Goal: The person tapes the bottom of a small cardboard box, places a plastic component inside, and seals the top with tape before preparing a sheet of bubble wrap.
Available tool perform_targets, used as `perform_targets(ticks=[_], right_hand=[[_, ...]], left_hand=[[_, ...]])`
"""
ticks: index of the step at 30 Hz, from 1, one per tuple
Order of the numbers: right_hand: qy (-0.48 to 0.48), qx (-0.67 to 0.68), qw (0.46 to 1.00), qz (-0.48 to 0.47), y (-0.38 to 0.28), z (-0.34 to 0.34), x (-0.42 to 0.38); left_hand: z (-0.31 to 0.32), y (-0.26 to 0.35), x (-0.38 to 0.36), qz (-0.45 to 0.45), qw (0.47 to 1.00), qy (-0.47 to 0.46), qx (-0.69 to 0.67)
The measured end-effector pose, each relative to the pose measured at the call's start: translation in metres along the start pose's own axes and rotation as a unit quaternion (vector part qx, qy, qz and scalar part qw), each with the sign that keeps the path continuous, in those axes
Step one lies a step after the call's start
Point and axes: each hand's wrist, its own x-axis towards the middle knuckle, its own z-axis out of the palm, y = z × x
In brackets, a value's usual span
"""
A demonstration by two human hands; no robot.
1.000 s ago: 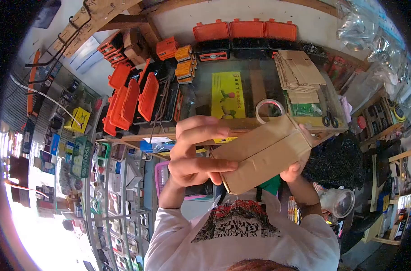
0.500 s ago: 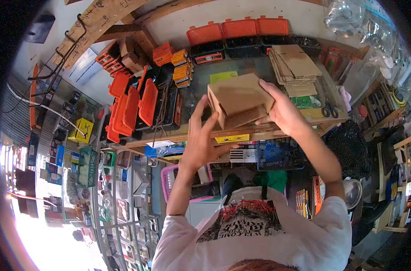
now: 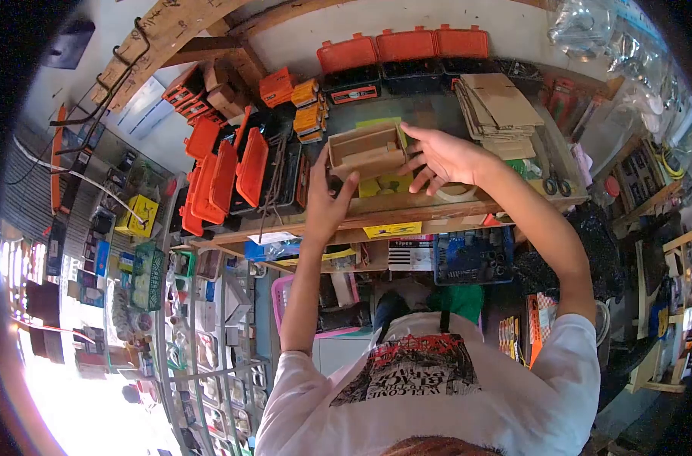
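Note:
A small brown cardboard box (image 3: 367, 163) stands with its open top facing me, over the glass-topped bench. My left hand (image 3: 331, 205) grips its left end, fingers along the side and thumb at the front corner. To the right, my right hand (image 3: 449, 156) is open with fingers spread, its upper fingertip right at the box's far right corner. Yellow-green packaging (image 3: 384, 185) shows below and behind the box. Beneath my right hand lies a roll of tape (image 3: 456, 192), partly hidden by the fingers.
Flattened cardboard boxes (image 3: 502, 110) are stacked at the right, with scissors (image 3: 557, 186) near the bench's front edge. Black cases with orange lids (image 3: 251, 167) stand open at left, more (image 3: 403, 53) along the back. Small orange boxes (image 3: 309, 114) sit between them. A blue basket (image 3: 475, 257) is below.
The box has turned from its closed face to its open top and moved left and down onto the bench area. My right hand has let go of it and spread its fingers.

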Motion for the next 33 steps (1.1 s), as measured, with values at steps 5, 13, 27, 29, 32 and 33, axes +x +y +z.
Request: perform_targets(ticks=[5,13,27,29,32,33], right_hand=[[0.018,-0.061,0.997,-0.039,0.002,-0.002,-0.013],[0.071,-0.065,0.975,-0.202,0.049,-0.009,-0.112],[0.275,-0.178,0.945,0.019,0.432,-0.105,-0.08],[0.35,-0.251,0.901,-0.058,0.481,-0.117,-0.064],[0.456,-0.29,0.839,-0.057,0.495,-0.135,-0.044],[0.456,-0.279,0.844,-0.036,0.49,-0.134,-0.036]], left_hand=[[-0.004,0.002,-0.004,-0.072,0.997,0.014,0.004],[0.006,0.023,-0.095,0.121,0.98,0.116,0.104],[0.125,-0.112,-0.315,-0.136,0.95,-0.275,0.055],[0.142,-0.127,-0.322,-0.127,0.948,-0.289,0.038],[0.183,-0.139,-0.305,-0.099,0.943,-0.311,0.065],[0.198,-0.136,-0.29,-0.081,0.942,-0.316,0.078]])
